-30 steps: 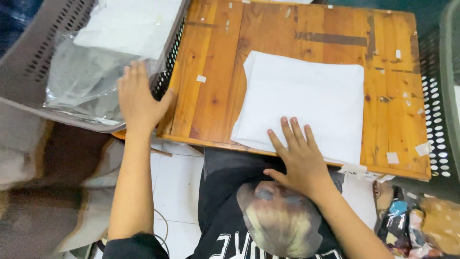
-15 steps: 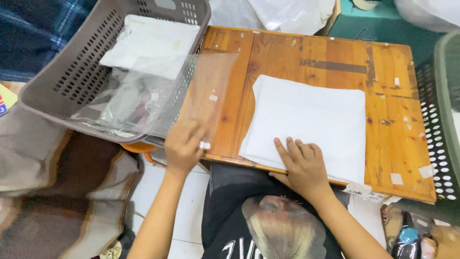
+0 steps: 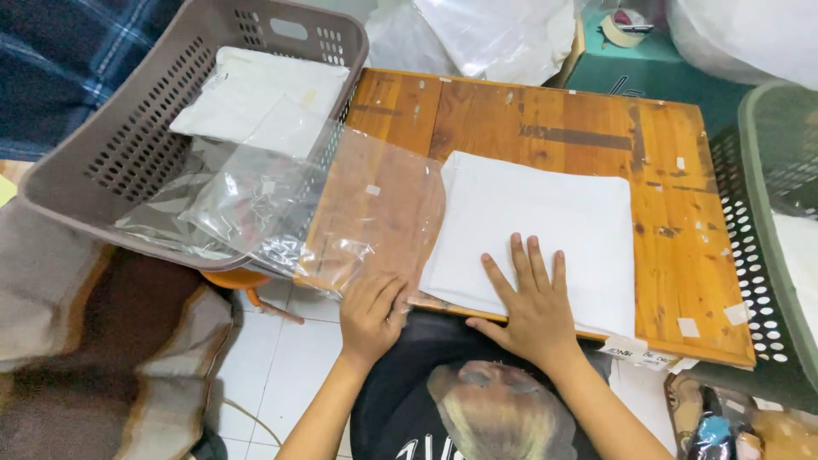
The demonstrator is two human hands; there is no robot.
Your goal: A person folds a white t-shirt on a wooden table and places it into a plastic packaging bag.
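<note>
A folded white cloth (image 3: 545, 213) lies flat on the wooden table (image 3: 545, 119). My right hand (image 3: 528, 311) rests palm down on its near edge with fingers spread. A clear plastic bag (image 3: 366, 213) lies partly on the table's left part, trailing from the grey basket (image 3: 111, 145). My left hand (image 3: 371, 315) grips the bag's near edge at the table's front edge.
The grey basket at the left holds folded white cloth (image 3: 256, 94) and more clear bags. A green perforated basket (image 3: 767, 213) stands at the right. White plastic bags (image 3: 486, 34) and a tape roll (image 3: 626, 30) lie beyond the table. Small paper tabs dot the tabletop.
My left hand has left the basket side and pulled a clear bag out over the table's left part toward me. My right hand has stayed on the cloth.
</note>
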